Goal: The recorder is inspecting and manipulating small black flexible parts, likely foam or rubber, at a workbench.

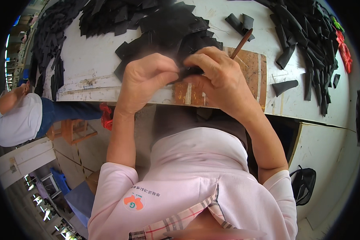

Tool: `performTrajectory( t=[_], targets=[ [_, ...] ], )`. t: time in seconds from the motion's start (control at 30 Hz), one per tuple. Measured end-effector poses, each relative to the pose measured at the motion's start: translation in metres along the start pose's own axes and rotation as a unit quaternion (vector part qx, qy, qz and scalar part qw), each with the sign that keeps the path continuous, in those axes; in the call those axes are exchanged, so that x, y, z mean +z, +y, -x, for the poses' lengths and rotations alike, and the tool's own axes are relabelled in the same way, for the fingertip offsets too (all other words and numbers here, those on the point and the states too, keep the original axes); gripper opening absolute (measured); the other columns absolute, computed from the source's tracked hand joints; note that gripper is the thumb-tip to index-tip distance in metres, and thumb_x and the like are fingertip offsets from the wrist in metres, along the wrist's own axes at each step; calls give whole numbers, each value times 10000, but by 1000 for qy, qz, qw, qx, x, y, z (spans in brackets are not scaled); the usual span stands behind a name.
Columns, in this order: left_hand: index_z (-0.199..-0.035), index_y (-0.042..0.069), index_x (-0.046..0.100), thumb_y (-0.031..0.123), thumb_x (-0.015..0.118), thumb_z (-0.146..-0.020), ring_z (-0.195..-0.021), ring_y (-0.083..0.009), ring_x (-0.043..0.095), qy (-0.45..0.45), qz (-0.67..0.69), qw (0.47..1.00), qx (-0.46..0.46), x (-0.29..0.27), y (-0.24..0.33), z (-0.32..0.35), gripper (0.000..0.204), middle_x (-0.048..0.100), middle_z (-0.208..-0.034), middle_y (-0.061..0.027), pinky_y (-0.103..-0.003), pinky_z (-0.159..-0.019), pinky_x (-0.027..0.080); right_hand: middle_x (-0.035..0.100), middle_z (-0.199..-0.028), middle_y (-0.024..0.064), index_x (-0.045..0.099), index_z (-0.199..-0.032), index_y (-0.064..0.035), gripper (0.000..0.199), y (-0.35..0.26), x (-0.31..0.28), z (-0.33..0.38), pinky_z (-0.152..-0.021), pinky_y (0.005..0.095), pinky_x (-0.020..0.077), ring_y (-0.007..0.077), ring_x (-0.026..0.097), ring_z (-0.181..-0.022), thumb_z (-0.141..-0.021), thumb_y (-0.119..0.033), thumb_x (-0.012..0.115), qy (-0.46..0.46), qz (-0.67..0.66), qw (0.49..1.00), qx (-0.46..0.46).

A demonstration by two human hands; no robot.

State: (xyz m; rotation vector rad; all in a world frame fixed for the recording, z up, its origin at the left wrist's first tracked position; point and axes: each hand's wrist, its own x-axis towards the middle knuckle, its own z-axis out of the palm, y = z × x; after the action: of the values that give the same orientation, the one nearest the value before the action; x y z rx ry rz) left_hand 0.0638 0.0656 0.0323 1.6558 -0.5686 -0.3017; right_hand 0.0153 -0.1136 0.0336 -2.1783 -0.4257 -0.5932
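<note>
Both hands meet near the table's front edge over a small black fabric piece (191, 72). My left hand (144, 80) pinches its left side between thumb and fingers, slightly blurred. The fingers of my right hand (218, 70) are curled round the other side and hide much of it. A slim brown stick (242, 43) juts up beyond the right knuckles; whether that hand grips it I cannot tell. Under the hands lies a worn brown board (252, 74). Just past them spreads a heap of flat black fabric pieces (164, 26).
Narrow black fabric pieces (308, 44) pile up at the right, with a red plastic bag (343, 52) beyond. A single folded black piece (284, 87) lies nearer. More black pieces (48, 44) cover the left end. Another person (18, 118) and a wooden stool (74, 130) are at the left.
</note>
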Motion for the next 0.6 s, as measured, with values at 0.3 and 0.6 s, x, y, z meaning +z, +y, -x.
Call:
performTrajectory(
  t=[0.3, 0.6],
  targets=[
    [-919, -33, 609, 142, 583, -812, -727, -135, 589, -61, 67, 991, -95, -18, 11, 13, 207, 625, -815, -104, -230, -654, 463, 591, -651, 117, 616, -749, 28, 95, -6, -12, 3, -511, 283, 431, 194, 564, -552, -702, -46, 653, -140, -142, 962, 186],
    [-868, -8, 627, 17, 626, -749, -661, -58, 548, -147, -28, 982, -111, -15, 22, 8, 122, 610, -735, -32, -179, -593, 448, 572, -638, 124, 625, -777, 19, 94, -11, -14, 1, -547, 298, 436, 236, 557, -565, -734, -64, 628, -220, -135, 955, 148]
  ],
)
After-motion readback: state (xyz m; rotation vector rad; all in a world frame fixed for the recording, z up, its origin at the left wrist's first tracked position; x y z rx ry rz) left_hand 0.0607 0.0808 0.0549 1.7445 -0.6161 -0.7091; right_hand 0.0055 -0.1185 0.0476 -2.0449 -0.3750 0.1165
